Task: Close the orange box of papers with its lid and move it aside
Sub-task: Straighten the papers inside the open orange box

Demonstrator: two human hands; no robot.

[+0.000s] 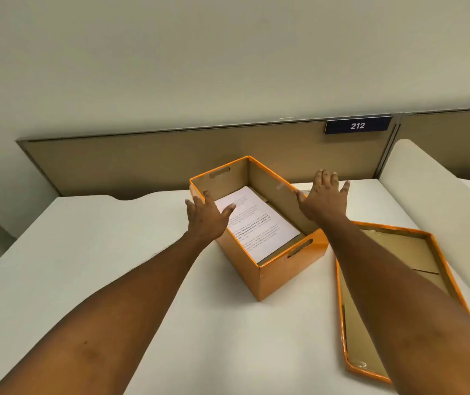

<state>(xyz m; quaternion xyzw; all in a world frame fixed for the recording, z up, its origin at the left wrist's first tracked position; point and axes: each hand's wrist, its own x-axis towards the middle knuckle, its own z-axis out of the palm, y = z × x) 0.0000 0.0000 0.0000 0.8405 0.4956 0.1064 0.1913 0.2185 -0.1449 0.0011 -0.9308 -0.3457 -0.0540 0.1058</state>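
An orange cardboard box (282, 273) stands open in the middle of the white table, turned at an angle, with printed white papers (256, 223) lying flat inside. Its orange lid (393, 280) lies upside down on the table to the right, partly hidden under my right forearm. My left hand (206, 216) is spread at the box's left wall, fingers apart, holding nothing. My right hand (323, 198) is spread over the box's right wall, also holding nothing. I cannot tell whether either hand touches the box.
The white table (213, 337) ends at a low tan partition (142, 163) carrying a dark sign reading 212 (357, 125). A white divider (427, 178) runs along the table's right side. A pale wall rises behind.
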